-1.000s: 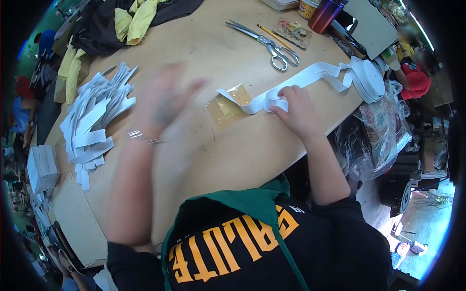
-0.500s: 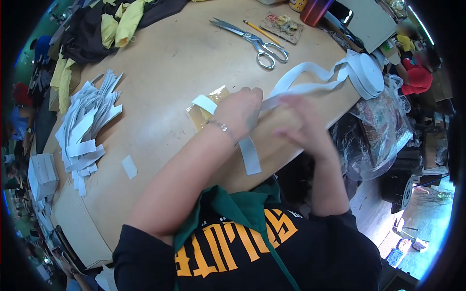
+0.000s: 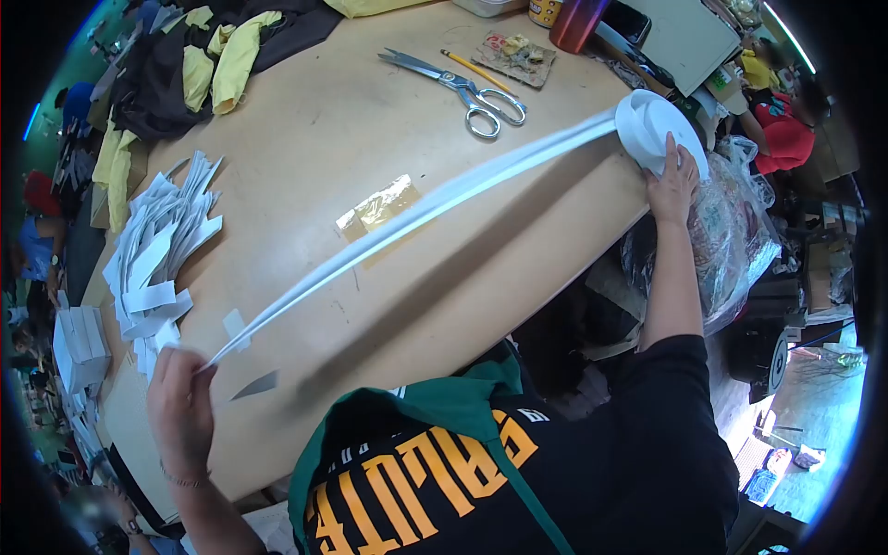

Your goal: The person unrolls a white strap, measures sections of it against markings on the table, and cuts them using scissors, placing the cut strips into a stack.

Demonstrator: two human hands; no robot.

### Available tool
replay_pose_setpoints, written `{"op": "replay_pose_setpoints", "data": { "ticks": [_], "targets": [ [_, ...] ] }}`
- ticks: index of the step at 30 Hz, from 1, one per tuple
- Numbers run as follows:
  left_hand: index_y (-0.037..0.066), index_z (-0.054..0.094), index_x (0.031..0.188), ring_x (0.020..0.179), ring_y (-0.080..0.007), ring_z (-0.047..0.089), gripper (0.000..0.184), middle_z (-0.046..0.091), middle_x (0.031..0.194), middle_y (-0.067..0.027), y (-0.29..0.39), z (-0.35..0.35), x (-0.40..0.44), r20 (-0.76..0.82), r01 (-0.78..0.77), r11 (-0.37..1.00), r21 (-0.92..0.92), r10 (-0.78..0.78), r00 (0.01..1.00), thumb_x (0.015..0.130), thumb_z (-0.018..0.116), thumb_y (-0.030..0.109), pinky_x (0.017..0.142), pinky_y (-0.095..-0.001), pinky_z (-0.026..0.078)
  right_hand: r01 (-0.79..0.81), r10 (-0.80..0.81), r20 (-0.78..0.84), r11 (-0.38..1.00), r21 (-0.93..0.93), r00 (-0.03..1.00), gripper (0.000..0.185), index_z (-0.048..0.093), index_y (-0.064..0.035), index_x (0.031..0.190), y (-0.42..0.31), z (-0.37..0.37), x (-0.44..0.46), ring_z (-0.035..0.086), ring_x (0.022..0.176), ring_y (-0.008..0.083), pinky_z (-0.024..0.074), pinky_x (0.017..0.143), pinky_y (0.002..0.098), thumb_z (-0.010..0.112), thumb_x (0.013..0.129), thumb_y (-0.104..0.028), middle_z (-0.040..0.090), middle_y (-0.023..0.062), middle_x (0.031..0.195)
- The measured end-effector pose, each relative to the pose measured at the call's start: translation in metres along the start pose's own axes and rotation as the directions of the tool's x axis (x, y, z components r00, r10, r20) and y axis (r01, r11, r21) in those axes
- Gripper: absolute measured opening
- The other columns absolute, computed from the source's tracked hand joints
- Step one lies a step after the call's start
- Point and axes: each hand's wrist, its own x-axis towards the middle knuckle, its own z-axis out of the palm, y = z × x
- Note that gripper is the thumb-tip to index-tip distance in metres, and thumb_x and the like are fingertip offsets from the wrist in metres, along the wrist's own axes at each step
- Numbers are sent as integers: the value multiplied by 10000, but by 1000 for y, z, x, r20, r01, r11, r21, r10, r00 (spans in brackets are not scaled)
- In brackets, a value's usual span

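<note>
At the lower left, my left hand (image 3: 183, 398) is closed on the end of a white strip (image 3: 421, 208). The strip runs taut and slightly blurred across the table to a white roll (image 3: 661, 129) at the right edge. My right hand (image 3: 672, 180) grips the roll's near side, its fingers over the face. Beneath the strip, clear tan tape (image 3: 381, 205) lies on the table. A short white piece (image 3: 237, 328) rests near my left hand, just beyond a heap of cut white strips (image 3: 159, 254).
Silver scissors (image 3: 458, 88), a pencil (image 3: 479, 72) and a cardboard scrap (image 3: 514, 57) lie at the table's far side. Dark and yellow cloth (image 3: 185, 74) is at the upper left. Clear plastic bags (image 3: 735, 245) hang past the right edge. Another person in red (image 3: 784, 137) is beyond.
My left hand has moved down and left, drawing the strip out straight. My right hand has moved right onto the roll. The loops of strip beside the roll are gone.
</note>
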Motion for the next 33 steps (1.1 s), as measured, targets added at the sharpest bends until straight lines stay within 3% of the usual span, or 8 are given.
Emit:
{"op": "replay_pose_setpoints", "data": {
  "ticks": [4,8,11,28,29,30,31,33],
  "targets": [
    [-17,466,759,630,-291,464,123,462,715,-129,-14,-2,-32,13,109,994,14,-109,994,727,564,-84,569,-352,376,84,-52,183,981,-176,982,782,305,-332,1351,53,3,23,249,1304,317,274,968,618,695,689,-182,303,72,1381],
    [-23,452,757,639,-285,460,136,455,716,-130,-7,-2,-41,-33,131,991,-11,-132,991,707,543,-111,578,-343,378,-165,169,35,982,-88,985,789,273,-322,1369,72,14,47,114,1343,403,191,974,678,684,698,-276,146,133,1471],
    [-22,447,755,648,-277,461,148,450,715,-129,-5,-11,-45,-61,151,988,-20,-152,987,691,529,-127,587,-333,381,117,-129,186,990,77,974,745,268,-326,1375,-43,-68,14,92,1350,394,172,978,685,655,739,-318,142,128,1471],
    [66,531,785,710,-232,539,127,531,772,-68,35,12,-43,-89,-59,974,218,80,993,674,571,18,666,-342,400,35,54,315,962,-270,947,682,321,-282,1357,-56,-15,55,203,1333,326,212,1010,621,634,759,-181,185,107,1453],
    [75,531,790,713,-221,541,113,528,776,-61,37,9,-41,-72,-71,968,241,91,993,686,563,42,676,-333,399,144,-154,275,988,57,949,727,323,-241,1357,-75,-25,49,226,1322,327,235,1028,558,671,724,-168,216,121,1440],
    [83,532,795,717,-210,543,101,524,779,-54,39,5,-39,-53,-81,961,265,98,994,698,555,65,686,-324,399,258,-339,172,892,372,925,772,325,-200,1358,-98,-38,39,249,1311,329,258,1045,494,708,689,-154,246,135,1426],
    [91,533,800,720,-200,546,91,520,782,-47,41,1,-38,-31,-90,952,292,104,994,710,548,89,696,-315,399,380,-668,119,550,744,735,904,269,-102,1385,-151,-98,20,210,1334,355,226,1075,385,775,642,-192,253,181,1428],
    [100,526,803,727,-188,548,85,506,782,-38,47,-3,-35,-26,-130,942,308,145,989,720,538,113,716,-308,395,368,-826,-269,-82,926,494,999,239,1,1376,-240,-178,-55,300,1300,313,244,1056,433,805,615,-315,313,191,1390]
  ]
}}
